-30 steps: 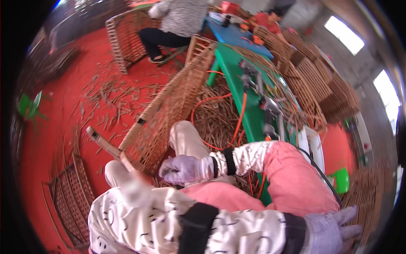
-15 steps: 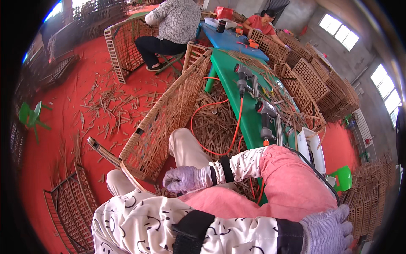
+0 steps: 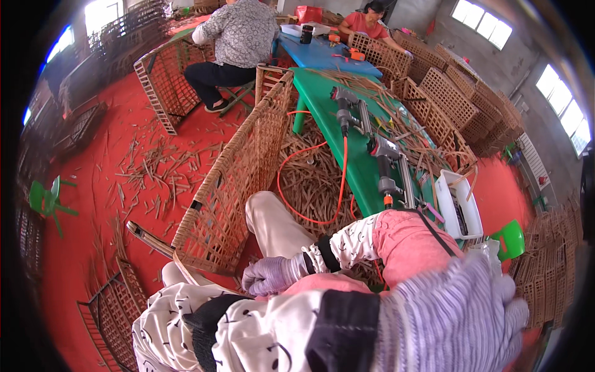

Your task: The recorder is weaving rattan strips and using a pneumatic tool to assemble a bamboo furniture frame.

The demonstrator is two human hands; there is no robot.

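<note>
Basket beside table's left edge. Weave looks mostly done; strip juts near its close end, so finishing there seems left. Right hand curled, contents hidden; left hand near table's close end, grip can't tell.

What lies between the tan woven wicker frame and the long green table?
Flat brown strips, a looping orange hose and a beige-trousered knee, in the head view.

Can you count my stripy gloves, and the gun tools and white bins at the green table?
Striped lavender fabric gloves, left hand and right hand: 2
Grey gun-shaped metal tools on the long green table: 2
White rectangular plastic bin at its near end: 1
Total: 5
</note>
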